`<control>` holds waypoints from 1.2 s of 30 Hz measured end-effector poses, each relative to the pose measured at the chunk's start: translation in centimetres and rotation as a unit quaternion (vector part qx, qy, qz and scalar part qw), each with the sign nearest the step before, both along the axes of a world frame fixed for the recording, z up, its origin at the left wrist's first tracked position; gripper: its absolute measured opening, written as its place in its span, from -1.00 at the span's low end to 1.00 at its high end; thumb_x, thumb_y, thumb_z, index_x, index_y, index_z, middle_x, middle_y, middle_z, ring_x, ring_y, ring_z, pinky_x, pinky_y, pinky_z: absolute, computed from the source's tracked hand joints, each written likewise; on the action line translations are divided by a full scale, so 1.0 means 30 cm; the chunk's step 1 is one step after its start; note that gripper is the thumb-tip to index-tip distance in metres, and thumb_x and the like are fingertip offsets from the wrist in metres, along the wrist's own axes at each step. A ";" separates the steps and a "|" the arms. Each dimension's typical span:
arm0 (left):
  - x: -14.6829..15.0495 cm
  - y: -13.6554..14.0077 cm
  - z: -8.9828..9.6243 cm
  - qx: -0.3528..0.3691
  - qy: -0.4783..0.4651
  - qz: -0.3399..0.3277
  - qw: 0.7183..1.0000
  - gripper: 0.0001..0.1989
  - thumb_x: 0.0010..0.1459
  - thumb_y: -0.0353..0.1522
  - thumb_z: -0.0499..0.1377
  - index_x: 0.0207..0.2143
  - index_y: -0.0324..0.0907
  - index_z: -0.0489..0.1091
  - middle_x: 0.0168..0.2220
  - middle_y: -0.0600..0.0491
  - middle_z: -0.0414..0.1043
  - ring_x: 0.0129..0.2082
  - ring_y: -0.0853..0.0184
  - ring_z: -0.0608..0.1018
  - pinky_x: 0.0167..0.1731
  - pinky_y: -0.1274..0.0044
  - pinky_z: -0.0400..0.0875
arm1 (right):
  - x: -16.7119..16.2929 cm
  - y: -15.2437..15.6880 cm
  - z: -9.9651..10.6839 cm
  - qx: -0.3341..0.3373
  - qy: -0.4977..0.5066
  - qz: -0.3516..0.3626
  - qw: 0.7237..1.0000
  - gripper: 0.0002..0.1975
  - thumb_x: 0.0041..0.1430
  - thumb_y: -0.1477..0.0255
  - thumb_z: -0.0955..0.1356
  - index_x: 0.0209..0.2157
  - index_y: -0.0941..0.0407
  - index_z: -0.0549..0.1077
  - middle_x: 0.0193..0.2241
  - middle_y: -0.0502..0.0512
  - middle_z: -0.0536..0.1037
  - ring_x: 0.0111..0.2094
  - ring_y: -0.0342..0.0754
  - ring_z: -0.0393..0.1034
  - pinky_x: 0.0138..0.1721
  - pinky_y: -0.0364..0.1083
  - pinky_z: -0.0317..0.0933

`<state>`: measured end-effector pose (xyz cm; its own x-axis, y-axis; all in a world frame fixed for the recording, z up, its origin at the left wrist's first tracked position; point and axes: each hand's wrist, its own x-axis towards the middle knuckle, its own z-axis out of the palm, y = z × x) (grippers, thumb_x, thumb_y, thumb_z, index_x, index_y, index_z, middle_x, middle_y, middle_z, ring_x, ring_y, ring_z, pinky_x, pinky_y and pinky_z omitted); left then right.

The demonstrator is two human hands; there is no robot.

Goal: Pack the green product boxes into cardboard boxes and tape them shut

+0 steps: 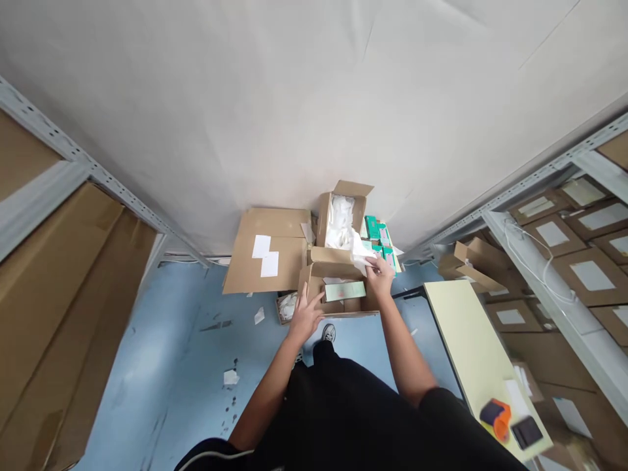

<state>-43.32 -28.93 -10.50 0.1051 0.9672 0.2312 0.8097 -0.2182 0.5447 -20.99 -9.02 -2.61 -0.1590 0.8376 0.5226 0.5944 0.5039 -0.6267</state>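
In the head view, my right hand (379, 277) pinches a sheet of white paper (361, 250), which trails from the wad of white packing paper (340, 219) in the rear carton (322, 220). A nearer open cardboard box (332, 269) sits in front of me, and a pale green slim box (345, 291) lies inside it. My left hand (305, 316) has its fingers spread at that box's left front corner. Its fingertips are close to the left end of the pale green box; whether they touch it I cannot tell.
Several green and white small boxes (380, 237) stand right of the rear carton. A large flattened carton (265, 222) is on the left. Shelving with cartons (550, 233) flanks the right, beside a pale table (458, 320) bearing an orange tape dispenser (501, 420) and a phone (526, 432).
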 end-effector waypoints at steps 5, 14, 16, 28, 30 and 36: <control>0.026 -0.010 0.023 0.000 -0.014 -0.008 1.000 -0.82 0.27 -0.39 0.24 -0.34 -0.08 0.67 0.34 0.01 0.36 0.53 -0.18 -0.28 0.35 -0.10 0.13 | 0.106 -0.219 -0.040 -0.166 -0.107 0.091 0.976 -0.79 0.15 0.35 0.45 -0.17 0.05 0.65 0.02 0.21 0.65 0.03 0.16 0.58 0.09 0.11 0.46; 0.125 0.029 0.053 -0.020 -0.014 -0.060 0.998 -0.85 0.24 -0.41 0.29 -0.24 -0.03 0.68 0.35 0.04 0.35 0.53 -0.20 -0.22 0.35 -0.14 0.10 | 0.298 -0.310 -0.044 -0.226 -0.070 0.077 0.969 -0.61 0.22 0.25 0.46 0.06 0.04 0.59 0.31 0.27 0.42 0.31 0.20 0.35 0.33 0.19 0.22; 0.175 0.052 0.057 -0.018 -0.016 -0.076 0.997 -0.83 0.27 -0.40 0.26 -0.24 -0.03 0.68 0.34 0.04 0.36 0.53 -0.20 -0.23 0.34 -0.13 0.11 | 0.366 -0.316 -0.034 -0.213 -0.057 0.053 0.974 -0.63 0.25 0.26 0.43 0.07 0.04 0.58 0.28 0.26 0.45 0.30 0.18 0.36 0.33 0.18 0.23; 0.761 0.210 0.135 0.030 0.033 -0.222 0.974 -0.84 0.29 -0.35 0.24 -0.29 -0.08 0.66 0.31 0.00 0.39 0.54 -0.14 -0.31 0.35 -0.10 0.12 | 1.035 -0.454 0.000 -0.169 0.039 -0.107 0.979 -0.61 0.30 0.25 0.40 0.11 0.04 0.56 0.32 0.26 0.40 0.32 0.19 0.33 0.33 0.20 0.23; 0.885 0.236 0.140 0.039 0.036 -0.244 0.968 -0.85 0.28 -0.35 0.25 -0.28 -0.07 0.66 0.31 0.01 0.39 0.54 -0.14 -0.30 0.35 -0.11 0.14 | 1.174 -0.488 0.000 -0.165 0.038 -0.145 0.975 -0.58 0.29 0.26 0.40 0.15 0.02 0.54 0.36 0.23 0.34 0.36 0.19 0.27 0.36 0.22 0.18; 1.276 0.322 0.153 0.044 0.053 -0.342 0.937 -0.90 0.24 -0.36 0.31 -0.29 -0.07 0.67 0.31 -0.03 0.39 0.53 -0.20 -0.28 0.35 -0.14 0.13 | 1.552 -0.638 0.009 -0.144 0.049 -0.267 0.952 -0.48 0.29 0.25 0.41 0.26 0.01 0.46 0.39 0.24 0.30 0.40 0.19 0.19 0.41 0.23 0.11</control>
<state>-5.03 -19.26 -5.90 0.7206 0.6425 0.2605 0.5125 -0.7467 0.4239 25.57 -28.16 -2.33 0.3666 0.8964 0.2493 0.6487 -0.0543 -0.7591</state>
